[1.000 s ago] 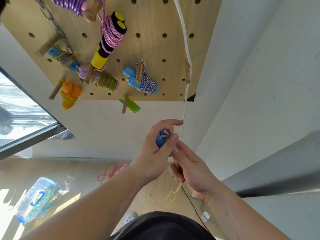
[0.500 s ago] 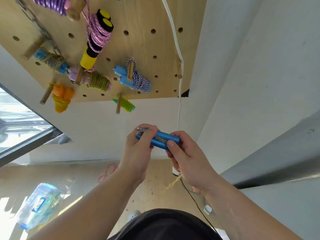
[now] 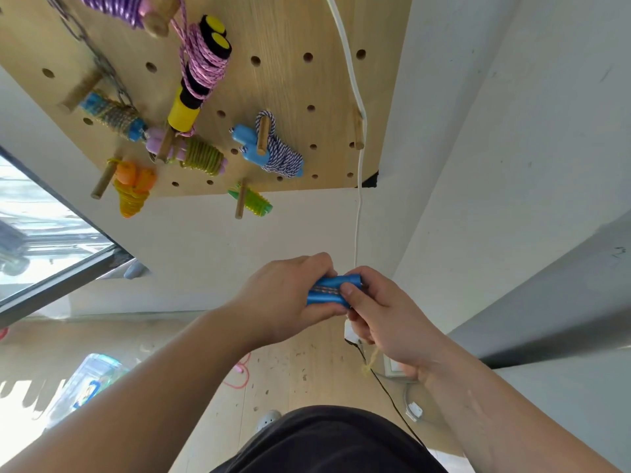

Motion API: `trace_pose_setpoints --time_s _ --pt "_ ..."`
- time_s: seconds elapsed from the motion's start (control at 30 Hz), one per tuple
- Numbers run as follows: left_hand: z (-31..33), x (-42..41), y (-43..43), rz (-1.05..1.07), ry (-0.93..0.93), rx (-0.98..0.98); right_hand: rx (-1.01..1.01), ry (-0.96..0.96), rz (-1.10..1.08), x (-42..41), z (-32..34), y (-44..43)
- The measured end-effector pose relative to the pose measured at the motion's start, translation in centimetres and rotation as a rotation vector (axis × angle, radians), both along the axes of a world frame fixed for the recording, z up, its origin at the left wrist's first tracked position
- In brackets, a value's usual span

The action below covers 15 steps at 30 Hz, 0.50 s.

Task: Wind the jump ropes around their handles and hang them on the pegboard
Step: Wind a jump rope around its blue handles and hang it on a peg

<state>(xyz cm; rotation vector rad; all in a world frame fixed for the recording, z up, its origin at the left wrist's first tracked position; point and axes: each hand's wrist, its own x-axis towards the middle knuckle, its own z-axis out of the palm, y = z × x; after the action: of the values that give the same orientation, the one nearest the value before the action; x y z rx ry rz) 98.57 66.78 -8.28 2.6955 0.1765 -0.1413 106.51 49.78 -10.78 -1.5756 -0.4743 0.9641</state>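
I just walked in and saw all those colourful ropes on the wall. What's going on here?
A person is tidying jump ropes. Both hands hold a pair of blue handles side by side, with a bit of rope lying along them. The left hand grips one end and the right hand pinches the other. Above, several wound ropes hang on the wooden pegs of the pegboard, like the light blue rope. A reddish rope lies on the floor.

free: bare wall (image 3: 205,240) under pegboard (image 3: 290,90) | blocked: wound ropes (image 3: 205,70) crowd left pegs | right edge: 1 bare peg (image 3: 358,131), white cable (image 3: 356,216) beside
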Motion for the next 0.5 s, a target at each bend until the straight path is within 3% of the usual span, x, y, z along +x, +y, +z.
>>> trace_pose_setpoints --time_s 0.2,0.4,0.5 --pt "-0.5 -0.2 -0.6 0.049 -0.036 -0.101 -0.099 -0.124 0.117 0.9 0.1 -1.1" --pt "-1.1 -0.2 -1.3 0.132 -0.021 -0.158 -0.543 -0.840 0.246 2.2 0.6 -1.5" --pt "-1.2 0.0 -1.2 0.147 -0.022 -0.173 -0.565 -0.907 0.271 2.3 0.9 -1.7"
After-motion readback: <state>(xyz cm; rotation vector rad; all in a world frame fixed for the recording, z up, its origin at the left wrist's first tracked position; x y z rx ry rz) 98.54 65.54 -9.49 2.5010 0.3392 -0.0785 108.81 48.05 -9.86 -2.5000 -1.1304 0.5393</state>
